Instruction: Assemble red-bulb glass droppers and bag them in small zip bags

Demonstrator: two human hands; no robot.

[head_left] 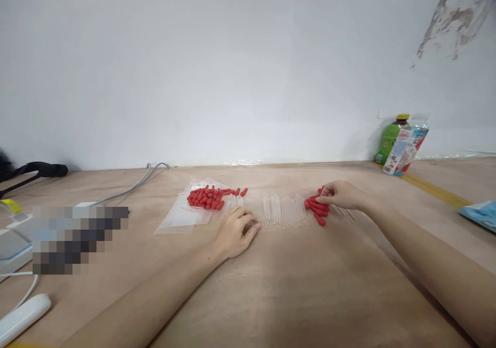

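Left hand (235, 232): palm down on the table (294, 281), fingers bent, thumb near the index tip at the near edge of the clear rods (273, 209); cannot tell whether one is held. Right hand (340, 194): thumb and fingertips drawn close at the right red pile (318, 207), touching it; a firm pinch on one piece cannot be confirmed.

Rods lie side by side between the hands, probably spread flat for easy picking. Left red pile (205, 198) sits beyond the left hand on a plastic bag (176, 220), which likely keeps the pieces together.

Axes: rods run roughly away from the wearer; those under the right wrist slant. Nearest piece in right pile: fat end toward wearer, narrow end away and leftward.
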